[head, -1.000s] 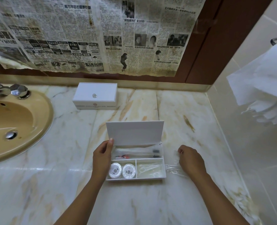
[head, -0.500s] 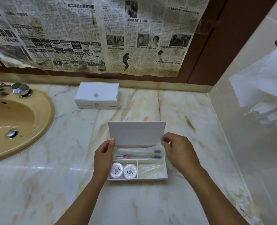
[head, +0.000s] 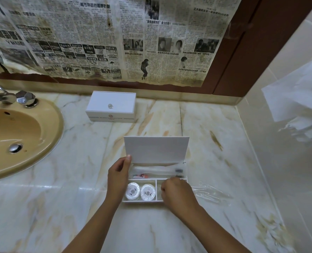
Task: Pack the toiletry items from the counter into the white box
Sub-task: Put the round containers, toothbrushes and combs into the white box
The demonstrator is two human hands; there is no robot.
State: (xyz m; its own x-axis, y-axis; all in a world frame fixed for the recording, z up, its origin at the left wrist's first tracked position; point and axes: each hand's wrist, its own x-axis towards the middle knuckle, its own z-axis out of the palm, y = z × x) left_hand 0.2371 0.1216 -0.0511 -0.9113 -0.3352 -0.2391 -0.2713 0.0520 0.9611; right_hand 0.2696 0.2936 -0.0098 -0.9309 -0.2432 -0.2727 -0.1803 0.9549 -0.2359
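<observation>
Marble counter (head: 215,136), left hand (head: 117,177) gripping open white box (head: 156,152), right hand (head: 178,193) grip unclear inside.

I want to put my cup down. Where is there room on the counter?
Bare marble lies between the sink and the open white box, and between that box and the closed white box behind. Crowded: both hands, left hand and right hand, at the open box, clear plastic wrap beside it.

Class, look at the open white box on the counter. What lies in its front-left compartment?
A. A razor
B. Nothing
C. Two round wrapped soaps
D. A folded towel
C: two round wrapped soaps lie side by side in the front-left compartment of the open white box, beside the left hand.
</observation>
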